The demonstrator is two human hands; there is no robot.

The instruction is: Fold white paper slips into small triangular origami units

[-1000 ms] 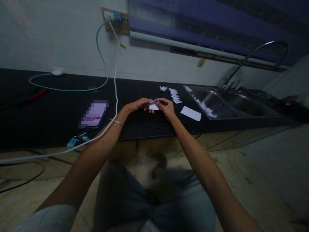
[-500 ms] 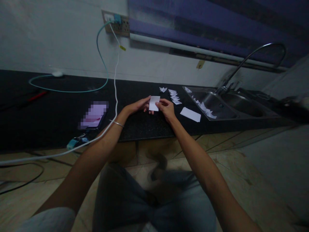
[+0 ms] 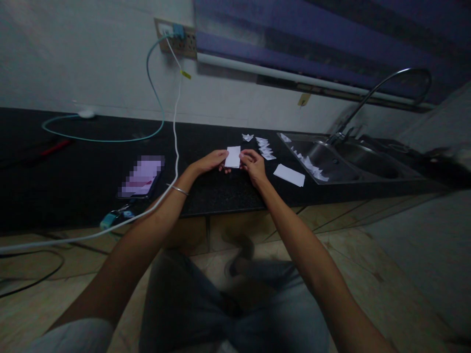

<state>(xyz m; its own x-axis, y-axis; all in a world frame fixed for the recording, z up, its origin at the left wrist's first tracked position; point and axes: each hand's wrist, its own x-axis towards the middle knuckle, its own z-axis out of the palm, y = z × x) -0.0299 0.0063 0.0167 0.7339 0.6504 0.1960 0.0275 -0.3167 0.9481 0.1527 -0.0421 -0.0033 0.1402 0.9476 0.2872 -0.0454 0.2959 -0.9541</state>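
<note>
A small white folded piece of paper (image 3: 233, 157) is held upright between my two hands, just above the black counter. My left hand (image 3: 213, 161) grips its left edge, thumb in front and fingers behind. At the right edge, the fingers of my right hand (image 3: 253, 165) are pinched on the paper. Beyond my right hand, several folded paper boats (image 3: 265, 148) stand in a row, with a single paper boat (image 3: 248, 138) to their left. A stack of white paper sheets (image 3: 289, 175) lies right of my right hand.
More folded paper pieces (image 3: 311, 166) line the left rim of the double sink (image 3: 340, 166), under a curved faucet (image 3: 371, 93). Left lie a phone (image 3: 143, 176) and keys (image 3: 110, 218). A white cable (image 3: 175, 132) crosses over my left forearm.
My right thumb has slid from the front face of the paper to its right edge. My left hand keeps its hold, and the view has shifted slightly.
</note>
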